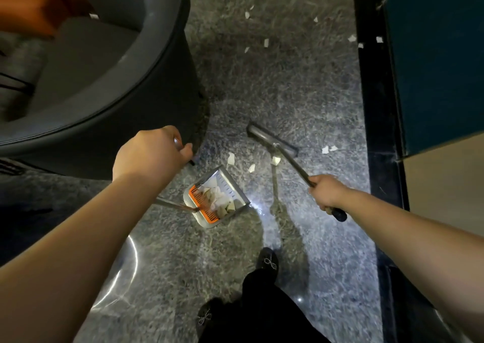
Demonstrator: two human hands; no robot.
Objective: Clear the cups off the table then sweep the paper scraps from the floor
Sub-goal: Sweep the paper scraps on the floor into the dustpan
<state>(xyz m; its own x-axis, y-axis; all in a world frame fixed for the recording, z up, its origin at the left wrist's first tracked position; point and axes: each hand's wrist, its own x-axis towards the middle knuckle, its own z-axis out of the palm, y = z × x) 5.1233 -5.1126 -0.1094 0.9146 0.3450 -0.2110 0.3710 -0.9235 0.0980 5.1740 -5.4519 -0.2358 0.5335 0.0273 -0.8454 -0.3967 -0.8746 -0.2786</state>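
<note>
**Q:** Forearms fill the near foreground; what does each hand do?

**A:** Left hand curls round the top of the dustpan's long handle; right hand grips the broom handle, its black end grip showing below the fist.

**Q:** Which large bodies bound the working room?

**A:** Round dark armchair closes the left side, its base just beside the left hand. Black floor border and teal cabinet close the right. Between them runs a lane of polished grey floor, open ahead of the broom.

**Q:** Where do the tools stand?

**A:** Dustpan, with its orange comb, rests on the floor between the hands, mouth turned toward the broom head, which sits near it.

**Q:** How far along is the task?

**A:** Sweeping appears partly done: collected paper lies in the pan. Near scraps lie between pan and broom; two lie right of the broom head; far scraps dot the lane and border. No table or cups are visible, so that step cannot be judged.
</note>
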